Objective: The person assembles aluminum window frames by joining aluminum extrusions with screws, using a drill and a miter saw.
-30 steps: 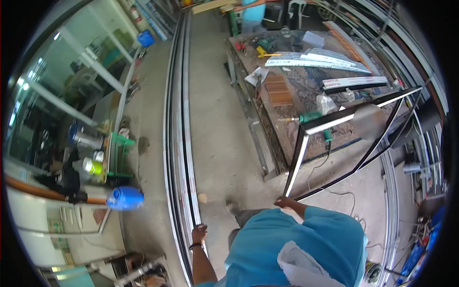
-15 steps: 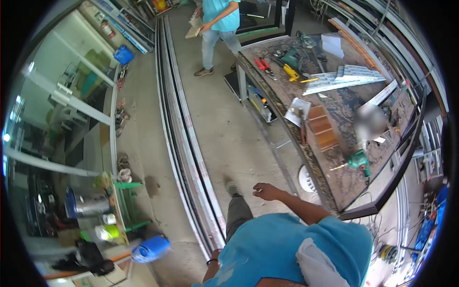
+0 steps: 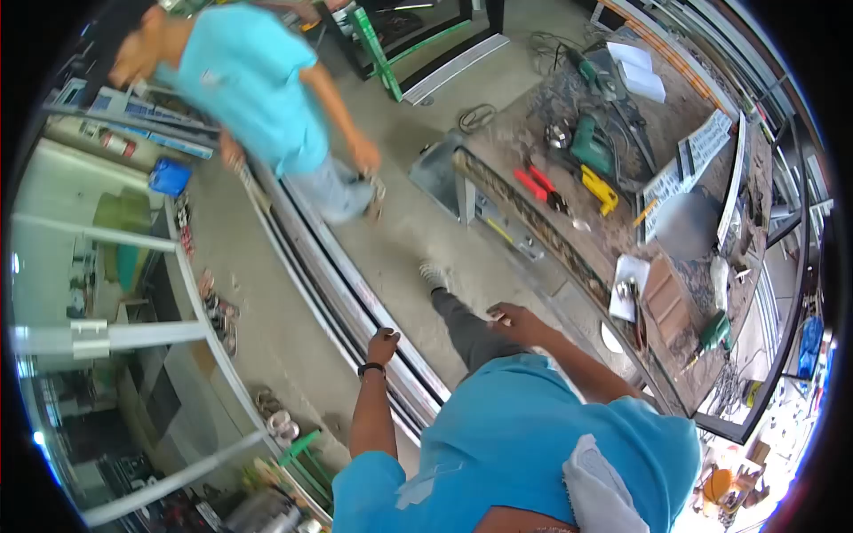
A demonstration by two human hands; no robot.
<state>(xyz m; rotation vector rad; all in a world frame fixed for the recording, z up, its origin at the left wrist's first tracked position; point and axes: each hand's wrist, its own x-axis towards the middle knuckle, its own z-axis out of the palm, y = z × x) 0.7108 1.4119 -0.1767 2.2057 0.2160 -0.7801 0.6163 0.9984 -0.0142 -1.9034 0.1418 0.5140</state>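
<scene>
My left hand, with a dark band on its wrist, hangs above the long metal profiles on the floor. Its fingers are curled and nothing shows in them. My right hand is in front of my body over my dark trouser leg, fingers loosely bent and apart, holding nothing. To its right stands the workbench; the hand does not touch it. On the bench lie red-handled pliers, a yellow-handled tool, a green power tool and a green drill.
A co-worker in a blue shirt is close ahead on the left, by the profiles. Glass sliding panels line the left, with shoes along them. A black frame leans at the bench's right end.
The co-worker has come nearer and moved to the left of my view. My left hand has risen into full view. The bench now looks closer, and my view has turned.
</scene>
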